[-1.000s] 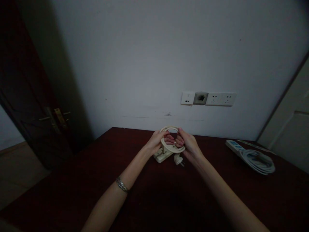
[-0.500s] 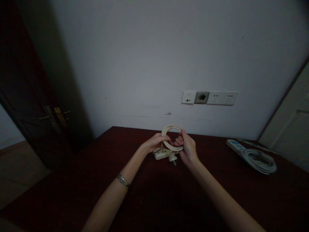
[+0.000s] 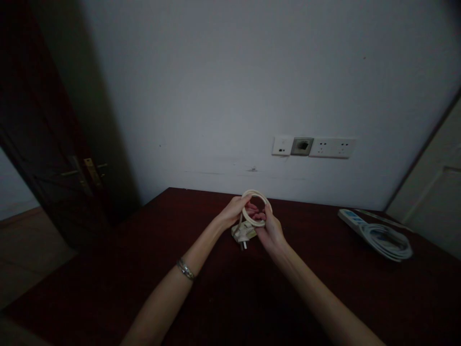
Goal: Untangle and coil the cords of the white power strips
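Note:
A white power cord (image 3: 256, 192), wound into a round coil, is held up between both hands above the dark red table. My left hand (image 3: 234, 210) grips the coil's left side, thumb on the near face. On the right side, my right hand (image 3: 271, 228) closes round the loops with its fingers inside the ring. Below the coil hangs the cord's plug (image 3: 245, 234), prongs pointing down. Behind the plug, partly hidden by it and my right hand, lies a white power strip (image 3: 236, 235) on the table.
The dark red table (image 3: 216, 298) stands against the wall. At its right lies another power strip (image 3: 350, 217) with a coiled white cable (image 3: 391, 242). Wall sockets (image 3: 331, 147) sit above the table. A dark door (image 3: 46, 144) is at the left.
My right hand has moved left and slightly down along the coil, which looks narrower. The plug has swung left, now in front of the power strip.

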{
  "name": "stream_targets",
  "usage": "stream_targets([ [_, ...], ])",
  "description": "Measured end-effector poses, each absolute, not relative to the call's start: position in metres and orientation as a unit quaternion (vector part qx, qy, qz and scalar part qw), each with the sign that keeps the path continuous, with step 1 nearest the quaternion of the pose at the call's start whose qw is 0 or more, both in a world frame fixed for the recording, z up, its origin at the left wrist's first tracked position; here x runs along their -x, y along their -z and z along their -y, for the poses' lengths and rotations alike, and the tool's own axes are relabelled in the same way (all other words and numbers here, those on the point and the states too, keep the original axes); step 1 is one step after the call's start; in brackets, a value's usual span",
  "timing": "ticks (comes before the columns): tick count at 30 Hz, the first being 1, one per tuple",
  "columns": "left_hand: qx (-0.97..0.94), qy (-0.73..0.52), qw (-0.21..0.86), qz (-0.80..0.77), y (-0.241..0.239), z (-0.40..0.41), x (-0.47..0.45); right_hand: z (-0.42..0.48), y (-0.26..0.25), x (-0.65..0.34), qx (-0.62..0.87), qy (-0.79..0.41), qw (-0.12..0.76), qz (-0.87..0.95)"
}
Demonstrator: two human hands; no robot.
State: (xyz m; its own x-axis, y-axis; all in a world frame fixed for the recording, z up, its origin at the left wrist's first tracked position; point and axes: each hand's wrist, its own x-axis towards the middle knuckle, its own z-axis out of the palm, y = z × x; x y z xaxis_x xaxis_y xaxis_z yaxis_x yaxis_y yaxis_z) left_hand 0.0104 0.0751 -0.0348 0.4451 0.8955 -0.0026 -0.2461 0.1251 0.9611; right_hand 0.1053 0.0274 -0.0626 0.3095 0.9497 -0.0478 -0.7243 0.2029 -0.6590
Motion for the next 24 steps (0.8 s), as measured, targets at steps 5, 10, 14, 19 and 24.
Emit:
stream_targets([
  [5, -0.549, -0.365, 0.706, -0.259, 0.045, -0.088, -0.001, -0.026, 0.051, -0.115, 0.281, -0.572, 0.751, 0.173],
  [10, -0.636, -0.369, 0.617, -0.279, 0.066, -0.104, 0.011, -0.027, 0.045, -0.127, 0.272, -0.573, 0.750, 0.187],
  [14, -0.735, -0.358, 0.493, -0.297, 0.079, -0.110, 0.018, -0.034, 0.046, -0.138, 0.277, -0.561, 0.754, 0.201],
  [19, -0.853, -0.274, 0.338, -0.288, 0.073, -0.097, 0.018, -0.041, 0.041, -0.155, 0.273, -0.551, 0.760, 0.208],
  [24, -0.895, -0.256, 0.161, -0.328, 0.067, -0.071, 0.001, -0.040, 0.032, -0.160, 0.259, -0.536, 0.780, 0.190],
])
